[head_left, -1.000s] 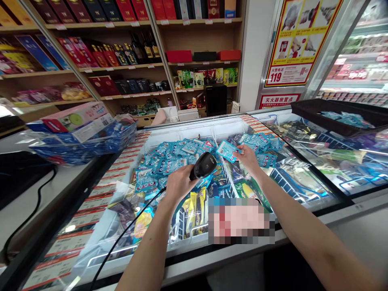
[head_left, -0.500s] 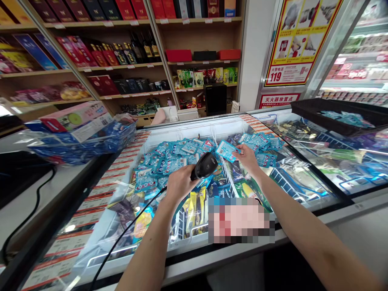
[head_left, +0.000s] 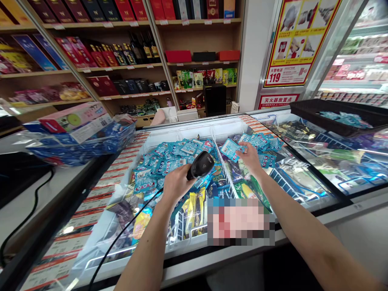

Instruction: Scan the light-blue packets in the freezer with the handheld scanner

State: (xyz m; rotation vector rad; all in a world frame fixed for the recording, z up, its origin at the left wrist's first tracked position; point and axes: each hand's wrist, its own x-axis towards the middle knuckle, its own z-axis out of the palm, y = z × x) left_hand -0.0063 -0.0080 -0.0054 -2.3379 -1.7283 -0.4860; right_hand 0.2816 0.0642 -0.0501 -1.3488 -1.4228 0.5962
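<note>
The left hand (head_left: 176, 184) was clenched around the grip of a black barcode scanner (head_left: 201, 164), its cable (head_left: 121, 242) trailing down toward the person. The scanner's head was angled up and to the right, apparently so that its window faced what the other hand offered. The right hand (head_left: 250, 157) was grasping a blue packet (head_left: 230, 148) by one edge between thumb and fingers, above the wire divider (head_left: 222, 171) of the open chest freezer (head_left: 194, 264). The packet's printed face was turned toward the scanner, and holding it by the edge seemed to keep the print uncovered. A heap of like blue packets (head_left: 169, 159) lay under both hands. Against the picture half a second earlier, the packet had slid slightly right and the scanner slightly left – so the gap between them had widened a little.
</note>
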